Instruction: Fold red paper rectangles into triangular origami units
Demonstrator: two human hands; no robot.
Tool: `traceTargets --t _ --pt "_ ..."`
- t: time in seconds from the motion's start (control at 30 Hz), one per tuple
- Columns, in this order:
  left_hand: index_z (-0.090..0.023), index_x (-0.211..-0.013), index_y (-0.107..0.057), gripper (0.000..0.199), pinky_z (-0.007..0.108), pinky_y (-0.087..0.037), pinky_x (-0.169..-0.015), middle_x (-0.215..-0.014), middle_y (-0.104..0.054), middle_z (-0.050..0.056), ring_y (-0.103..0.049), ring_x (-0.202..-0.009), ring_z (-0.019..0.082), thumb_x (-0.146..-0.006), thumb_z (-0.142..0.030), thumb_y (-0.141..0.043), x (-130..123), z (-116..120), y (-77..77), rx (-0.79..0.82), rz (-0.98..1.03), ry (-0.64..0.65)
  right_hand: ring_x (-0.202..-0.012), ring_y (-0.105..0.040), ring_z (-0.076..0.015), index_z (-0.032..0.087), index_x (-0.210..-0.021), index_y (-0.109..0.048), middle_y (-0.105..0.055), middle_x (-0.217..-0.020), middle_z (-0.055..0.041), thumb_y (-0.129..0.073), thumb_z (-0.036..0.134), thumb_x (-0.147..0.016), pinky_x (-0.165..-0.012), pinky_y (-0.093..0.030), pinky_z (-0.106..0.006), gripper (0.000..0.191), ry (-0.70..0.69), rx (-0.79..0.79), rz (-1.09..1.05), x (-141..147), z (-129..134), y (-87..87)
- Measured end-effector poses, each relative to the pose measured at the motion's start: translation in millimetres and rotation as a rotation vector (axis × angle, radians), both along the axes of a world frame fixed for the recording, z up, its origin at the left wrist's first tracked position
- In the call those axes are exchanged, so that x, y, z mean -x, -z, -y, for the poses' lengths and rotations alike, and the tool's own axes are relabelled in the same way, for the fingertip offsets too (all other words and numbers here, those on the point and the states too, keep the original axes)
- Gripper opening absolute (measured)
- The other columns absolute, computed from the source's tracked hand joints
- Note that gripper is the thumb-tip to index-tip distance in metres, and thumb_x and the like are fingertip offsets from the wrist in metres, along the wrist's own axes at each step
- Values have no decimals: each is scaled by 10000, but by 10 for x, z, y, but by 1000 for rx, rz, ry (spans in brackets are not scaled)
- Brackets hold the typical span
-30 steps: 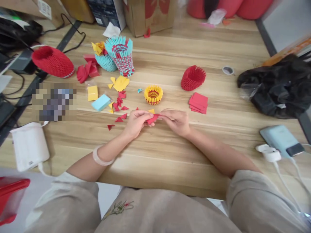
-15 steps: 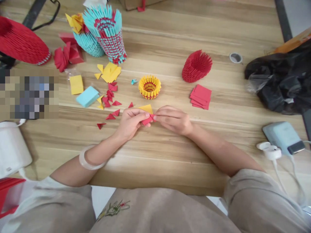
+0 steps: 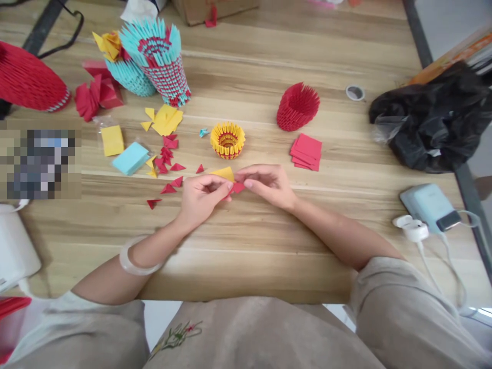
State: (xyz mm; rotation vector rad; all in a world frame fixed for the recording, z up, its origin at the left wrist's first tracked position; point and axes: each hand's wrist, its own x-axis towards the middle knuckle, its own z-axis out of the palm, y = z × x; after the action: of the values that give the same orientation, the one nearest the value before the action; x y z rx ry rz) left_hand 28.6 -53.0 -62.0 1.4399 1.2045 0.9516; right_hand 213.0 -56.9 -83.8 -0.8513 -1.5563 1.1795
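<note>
At the near middle of the table (image 3: 246, 241), before the yellow-and-red paper ring (image 3: 228, 148), I have the small red paper (image 3: 239, 187), its long axis roughly crosswise, pointing toward my right hand (image 3: 271, 185). My left hand (image 3: 202, 199) has its grip pinched on it, hiding the left end; whether the right grip is closed, I cannot tell. The red vessel (image 3: 33, 79) is cut off at left; the orange packaging's (image 3: 453, 54) print is too blurred to read.
</note>
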Motion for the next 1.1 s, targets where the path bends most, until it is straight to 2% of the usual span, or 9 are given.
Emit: traceTargets --t 0.07,0.13,0.27,0.4,0.67,0.77,0.9,1.0,1.1 --pt "-165 -667 -706 131 215 -493 -471 -565 -678 4 -596 -460 109 -708 -289 -697 -7 20 -20 -64 -34 1 -745 -655 -136 133 -882 -692 -705 -828 -60 -671 364 -795 -721 -547 -278 248 -27 146 -62 34 -4 5" --pt "-169 -679 -708 124 219 -499 -478 -593 -690 7 -603 -475 113 -710 -288 -693 -11 33 -17 -99 -48 0 -702 -624 -117 120 -802 -677 -686 -769 -49 -671 402 -788 -696 -527 -262 282 -64 194 -82 56 -18 15" --pt "-176 -702 -700 101 238 -535 -566 -643 -705 11 -641 -550 129 -714 -276 -695 -11 39 23 -117 -35 20 -665 -582 -94 113 -779 -651 -656 -728 -32 -651 453 -793 -650 -485 -233 340 -83 196 -97 71 -44 40" --pt "-187 -730 -694 82 253 -556 -619 -683 -714 8 -659 -598 135 -723 -268 -691 -12 37 37 -140 -22 -27 -727 -605 -103 119 -821 -645 -668 -781 -39 -657 468 -784 -703 -491 -242 351 -123 216 -171 85 -47 60" --pt "-190 -629 -694 95 251 -522 -562 -621 -693 -5 -606 -554 131 -658 -281 -695 -40 7 10 -133 -133 70 -646 -533 -74 116 -809 -628 -622 -733 -10 -657 440 -792 -610 -457 -211 325 -63 181 -124 67 -42 105" --pt "-193 -643 -700 89 253 -524 -577 -641 -700 -2 -609 -575 131 -648 -280 -720 -31 -14 33 -96 -75 57 -695 -566 -85 121 -887 -628 -645 -805 -31 -596 420 -846 -648 -490 -220 304 -56 95 -50 53 -43 124" --pt "-219 -683 -707 53 222 -505 -587 -654 -685 -27 -590 -583 93 -689 -264 -734 -12 -64 97 19 172 -46 -910 -610 -108 160 -1099 -599 -650 -1011 -72 -423 279 -949 -846 -508 -262 260 27 -198 175 9 -39 121" --pt "-233 -692 -706 60 220 -500 -586 -651 -672 -54 -575 -579 76 -682 -250 -762 -30 -86 104 82 326 -90 -1072 -580 -129 171 -1084 -633 -634 -1097 -89 -434 218 -949 -971 -459 -282 245 -30 -419 352 -17 -51 139" --pt "-252 -703 -694 74 254 -522 -608 -668 -679 -77 -597 -616 96 -691 -266 -765 -53 -86 80 111 337 -53 -1121 -563 -135 163 -1040 -664 -630 -1118 -92 -483 192 -930 -1005 -439 -271 214 -74 -489 451 -22 -74 166"
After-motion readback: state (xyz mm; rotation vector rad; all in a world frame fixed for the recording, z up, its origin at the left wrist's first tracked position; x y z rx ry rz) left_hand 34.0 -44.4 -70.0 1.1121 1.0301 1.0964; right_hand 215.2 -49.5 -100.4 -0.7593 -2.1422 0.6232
